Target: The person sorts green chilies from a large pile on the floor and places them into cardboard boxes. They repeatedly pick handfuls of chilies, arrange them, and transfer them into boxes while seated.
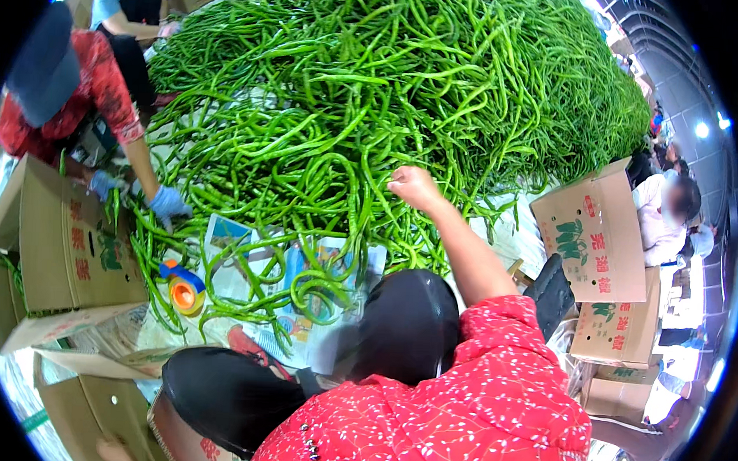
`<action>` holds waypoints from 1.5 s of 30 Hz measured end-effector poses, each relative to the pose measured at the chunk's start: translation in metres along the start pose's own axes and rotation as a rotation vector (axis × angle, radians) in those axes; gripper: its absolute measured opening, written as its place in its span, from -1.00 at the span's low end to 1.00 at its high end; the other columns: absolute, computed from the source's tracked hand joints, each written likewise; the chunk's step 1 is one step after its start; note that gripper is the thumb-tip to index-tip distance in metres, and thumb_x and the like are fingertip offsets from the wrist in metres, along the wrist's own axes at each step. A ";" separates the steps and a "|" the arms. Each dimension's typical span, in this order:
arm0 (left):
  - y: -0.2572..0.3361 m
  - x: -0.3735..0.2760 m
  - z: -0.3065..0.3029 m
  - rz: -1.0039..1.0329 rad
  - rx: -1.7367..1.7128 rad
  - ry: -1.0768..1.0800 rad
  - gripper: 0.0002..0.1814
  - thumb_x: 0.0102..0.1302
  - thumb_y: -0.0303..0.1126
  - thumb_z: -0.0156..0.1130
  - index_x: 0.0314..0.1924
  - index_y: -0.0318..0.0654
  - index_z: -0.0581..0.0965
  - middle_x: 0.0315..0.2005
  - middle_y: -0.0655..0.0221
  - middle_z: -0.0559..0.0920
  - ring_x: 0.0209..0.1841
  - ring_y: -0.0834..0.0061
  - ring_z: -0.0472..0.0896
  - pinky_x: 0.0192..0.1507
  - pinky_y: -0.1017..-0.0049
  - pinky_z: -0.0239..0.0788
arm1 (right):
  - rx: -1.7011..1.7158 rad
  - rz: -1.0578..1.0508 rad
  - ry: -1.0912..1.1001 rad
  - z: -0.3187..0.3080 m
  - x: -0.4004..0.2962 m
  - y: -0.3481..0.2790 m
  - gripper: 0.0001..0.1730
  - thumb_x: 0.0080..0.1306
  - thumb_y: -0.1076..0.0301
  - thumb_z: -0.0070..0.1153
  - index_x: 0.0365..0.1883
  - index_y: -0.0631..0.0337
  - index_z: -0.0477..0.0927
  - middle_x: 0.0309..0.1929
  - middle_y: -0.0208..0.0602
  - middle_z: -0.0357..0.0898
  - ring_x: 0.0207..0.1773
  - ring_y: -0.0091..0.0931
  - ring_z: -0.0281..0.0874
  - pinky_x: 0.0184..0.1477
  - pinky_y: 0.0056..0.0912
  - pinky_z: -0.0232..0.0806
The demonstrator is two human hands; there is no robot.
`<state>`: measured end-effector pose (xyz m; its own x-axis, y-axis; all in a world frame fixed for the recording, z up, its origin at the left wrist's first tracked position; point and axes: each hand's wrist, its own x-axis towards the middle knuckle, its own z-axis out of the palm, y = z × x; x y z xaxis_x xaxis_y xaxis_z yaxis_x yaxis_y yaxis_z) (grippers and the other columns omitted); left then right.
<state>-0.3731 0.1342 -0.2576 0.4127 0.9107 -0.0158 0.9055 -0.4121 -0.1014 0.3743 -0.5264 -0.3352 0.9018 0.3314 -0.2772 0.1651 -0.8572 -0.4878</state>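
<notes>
Over the edge of a big heap of long green chili peppers (348, 137), my bare right hand (414, 187) is curled closed, and no pepper shows in it. At the lower left edge, a blurred patch of skin, apparently my left hand (115, 452), is over a cardboard box (98, 410); its fingers cannot be made out. Printed newspaper (347, 304) lies before my knees with loose curled peppers (320, 290) on it. An orange, blue and yellow tape dispenser (184, 289) rests left of the newspaper.
At left, a co-worker's blue-gloved hand (168, 204) touches peppers beside an upright printed carton (75, 242). Another person (128, 16) sits behind. Printed cartons (597, 234) stand at right, near a dark padded object (551, 297). More people are beyond them.
</notes>
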 end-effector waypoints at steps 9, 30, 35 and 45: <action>0.538 -0.082 -0.227 0.854 -0.717 0.059 -0.80 0.32 -0.42 0.06 -0.10 -0.34 0.48 -0.16 0.25 0.52 -0.10 0.37 0.47 -0.04 0.48 0.29 | 0.167 -0.152 0.058 0.088 0.016 0.033 -0.57 0.26 0.06 0.07 -0.09 0.22 0.55 -0.19 -0.03 0.60 -0.11 -0.09 0.55 -0.08 -0.09 0.39; 0.712 -0.146 0.150 0.176 -0.848 -0.894 -0.54 0.00 -0.21 0.41 -0.13 -0.33 0.57 -0.33 0.17 0.65 -0.42 0.14 0.60 -0.29 0.32 0.42 | 1.235 0.092 -0.079 0.068 -0.107 0.036 -0.82 0.32 0.30 0.14 -0.20 0.21 0.53 -0.38 -0.50 0.57 -0.52 -0.76 0.33 -0.49 -0.71 0.19; 0.765 -0.176 0.056 0.934 -0.942 -0.160 -0.68 0.10 -0.47 0.29 -0.11 -0.34 0.53 -0.25 0.15 0.58 -0.24 0.22 0.58 -0.20 0.41 0.43 | 1.282 0.109 -0.151 0.043 -0.094 0.028 -0.71 0.39 0.15 0.04 -0.19 0.23 0.53 -0.45 -0.43 0.56 -0.63 -0.74 0.21 -0.58 -0.70 0.09; 0.770 -0.211 -0.021 1.352 -1.220 -0.361 -0.46 0.03 -0.70 0.10 0.07 -0.18 0.53 -0.04 0.24 0.59 -0.06 0.27 0.56 -0.04 0.38 0.42 | 1.759 0.076 -0.449 0.041 -0.075 0.023 -0.47 0.26 0.13 0.19 0.09 0.28 0.43 -0.45 -0.49 0.46 -0.52 -0.71 0.39 -0.57 -0.72 0.15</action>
<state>0.2389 -0.3755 -0.3119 0.9352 -0.1195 0.3332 -0.3521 -0.4133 0.8398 0.2946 -0.5552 -0.3596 0.6734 0.6400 -0.3700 -0.7022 0.3972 -0.5909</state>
